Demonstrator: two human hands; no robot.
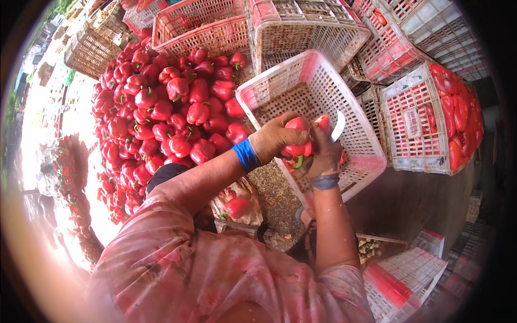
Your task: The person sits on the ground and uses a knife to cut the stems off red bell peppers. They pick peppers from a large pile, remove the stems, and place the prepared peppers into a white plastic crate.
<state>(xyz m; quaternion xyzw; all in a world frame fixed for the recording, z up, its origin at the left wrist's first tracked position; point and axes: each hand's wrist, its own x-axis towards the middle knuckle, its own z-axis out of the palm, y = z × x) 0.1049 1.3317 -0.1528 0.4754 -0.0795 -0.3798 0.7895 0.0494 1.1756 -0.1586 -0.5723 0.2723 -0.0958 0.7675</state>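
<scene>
My gloved left hand (pixel 271 139), with a blue band at the wrist, grips a red bell pepper (pixel 298 126) whose green stem points down. Close beside it, my gloved right hand (pixel 326 157) holds a knife with a short curved blade (pixel 339 126). A cut piece of red pepper (pixel 323 122) also shows at the right hand's fingers. The knife's handle is hidden in the hand. Both hands are above the near left side of a white and pink plastic crate (pixel 355 139). Some red pieces lie in that crate, partly hidden by the hands.
A large heap of red bell peppers (pixel 161 109) lies to the left. Plastic crates (pixel 202 38) stand behind it. To the right, another crate (pixel 414 121) is filled with red peppers. One pepper (pixel 237 207) rests on a sack near my legs. More crates (pixel 400 282) sit at lower right.
</scene>
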